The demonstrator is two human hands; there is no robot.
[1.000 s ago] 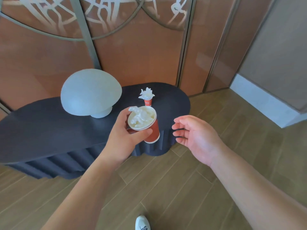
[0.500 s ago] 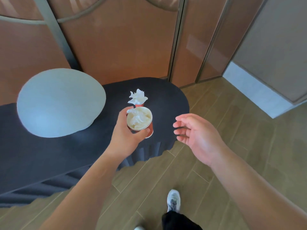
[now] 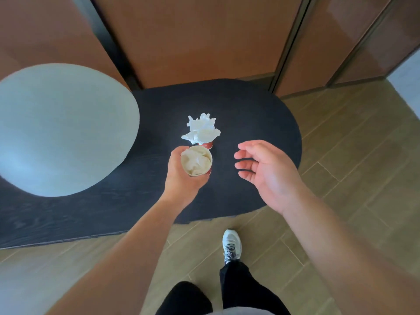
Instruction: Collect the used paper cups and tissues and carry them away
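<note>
Cup [image 3: 196,161] (tissue-stuffed) clasped in left hand [image 3: 181,176] grip; right hand [image 3: 266,169] grip loose, empty.

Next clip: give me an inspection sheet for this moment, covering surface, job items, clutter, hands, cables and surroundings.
Surface: dark oval table, wood grain showing.
Job's things: red paper cup stuffed with tissue, held above the table; second cup standing on the table, crumpled tissue sticking out of it.
Clutter: large white dome lamp on the table.
Hands: left hand grips the cup; right hand open, holding nothing.
Cables: nothing seen.
Surroundings: brown wall panels, wood plank floor, white shoe.
</note>
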